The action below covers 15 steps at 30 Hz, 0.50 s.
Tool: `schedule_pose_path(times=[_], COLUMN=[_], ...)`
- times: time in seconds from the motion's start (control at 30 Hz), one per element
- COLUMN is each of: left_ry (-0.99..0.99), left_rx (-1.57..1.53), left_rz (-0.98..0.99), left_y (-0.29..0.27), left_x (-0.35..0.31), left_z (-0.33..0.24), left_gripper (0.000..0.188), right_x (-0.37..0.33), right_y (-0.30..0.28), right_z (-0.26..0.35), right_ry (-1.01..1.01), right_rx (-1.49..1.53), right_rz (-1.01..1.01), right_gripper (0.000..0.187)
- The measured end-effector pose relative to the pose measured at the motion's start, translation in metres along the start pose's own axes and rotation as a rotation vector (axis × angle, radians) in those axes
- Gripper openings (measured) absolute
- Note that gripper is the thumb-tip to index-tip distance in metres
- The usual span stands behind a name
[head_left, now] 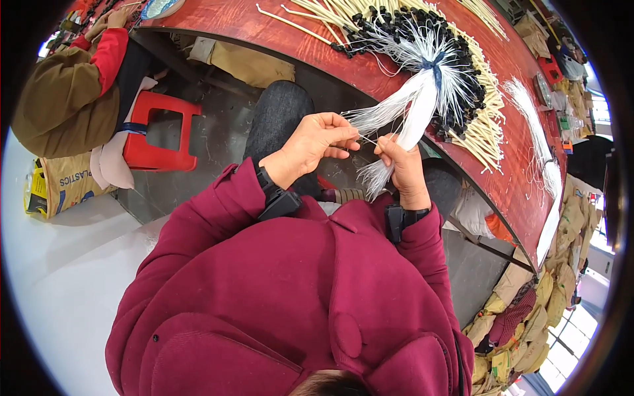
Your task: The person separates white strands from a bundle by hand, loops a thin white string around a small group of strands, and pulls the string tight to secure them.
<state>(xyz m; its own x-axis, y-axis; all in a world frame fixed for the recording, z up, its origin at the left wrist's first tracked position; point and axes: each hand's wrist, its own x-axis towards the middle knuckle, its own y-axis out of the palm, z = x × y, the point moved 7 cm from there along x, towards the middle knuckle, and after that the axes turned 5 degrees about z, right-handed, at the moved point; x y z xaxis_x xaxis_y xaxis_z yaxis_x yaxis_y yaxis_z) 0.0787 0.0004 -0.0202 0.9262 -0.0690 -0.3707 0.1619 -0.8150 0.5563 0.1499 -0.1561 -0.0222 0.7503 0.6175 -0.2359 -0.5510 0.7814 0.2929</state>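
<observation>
Just off the near edge of the red table, my left hand (314, 144) pinches a thin white string between thumb and fingertips. The string runs to my right hand (404, 170), whose thumb and fingers are closed on it. Beside both hands, a thick bundle of white strings (421, 109) hangs over the table edge. A dark blue tie (434, 66) binds it, and beyond the tie the strings fan out. They reach toward many cream-coloured sticks with black ends (485, 125), spread in an arc on the tabletop. Loose string ends (375, 177) dangle below my right hand.
On the red table (231, 16), another white string bundle (538, 132) lies at the right. A person in a brown and red top (69, 99) sits at the left, by a red stool (160, 132). Brown sacks (555, 290) are piled at the right.
</observation>
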Motion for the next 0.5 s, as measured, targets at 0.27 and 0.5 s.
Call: schedule_pose_path(times=[0.27,0.5], left_ry=[-0.071,-0.105], left_rx=[0.141,0.136], left_rz=[-0.002,0.066], left_y=[0.01,-0.011], left_x=[-0.003,0.008], left_z=[-0.007,0.011], left_gripper=[0.017,0.018], right_x=[-0.001,-0.001], right_y=[0.001,0.0], right_z=[0.0,0.0], right_ry=[0.009,0.006], right_rx=[0.005,-0.01], right_rz=[-0.002,0.026], right_gripper=[0.008,0.008])
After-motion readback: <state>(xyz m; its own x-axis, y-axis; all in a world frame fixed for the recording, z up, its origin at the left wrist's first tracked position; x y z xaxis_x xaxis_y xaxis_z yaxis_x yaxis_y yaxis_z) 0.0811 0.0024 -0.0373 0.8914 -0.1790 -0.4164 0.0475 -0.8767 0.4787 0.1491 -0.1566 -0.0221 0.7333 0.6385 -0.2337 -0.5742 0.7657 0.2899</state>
